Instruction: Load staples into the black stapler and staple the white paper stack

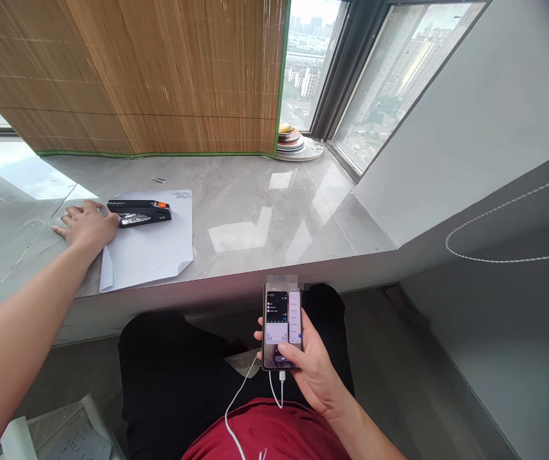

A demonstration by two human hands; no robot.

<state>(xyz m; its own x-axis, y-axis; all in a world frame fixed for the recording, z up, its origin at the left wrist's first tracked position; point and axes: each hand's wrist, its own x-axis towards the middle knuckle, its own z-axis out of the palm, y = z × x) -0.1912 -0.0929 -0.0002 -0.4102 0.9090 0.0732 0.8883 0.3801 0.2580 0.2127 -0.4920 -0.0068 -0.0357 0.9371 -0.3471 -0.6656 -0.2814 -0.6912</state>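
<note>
My right hand (pixel 319 370) holds a smartphone (pixel 277 329) upright above my lap, its thumb on the lower part of the lit screen. Several app windows show there, one with a keyboard. A white charging cable (pixel 282 383) is plugged into the phone's bottom end. On the sill, my left hand (pixel 89 225) lies palm down with its fingers spread. Its thumb side is right at the end of a black stapler (pixel 140 213) with an orange part; whether they touch I cannot tell. Under the stapler are white paper sheets (pixel 154 252) with curled near corners.
The grey tiled window sill (pixel 236 191) runs across in front of me. Small staple-like bits (pixel 159 180) lie beyond the paper. Stacked plates (pixel 293 144) stand in the corner beside a bamboo blind (pixel 169 76). A beaded cord (pixel 451 239) hangs at the right.
</note>
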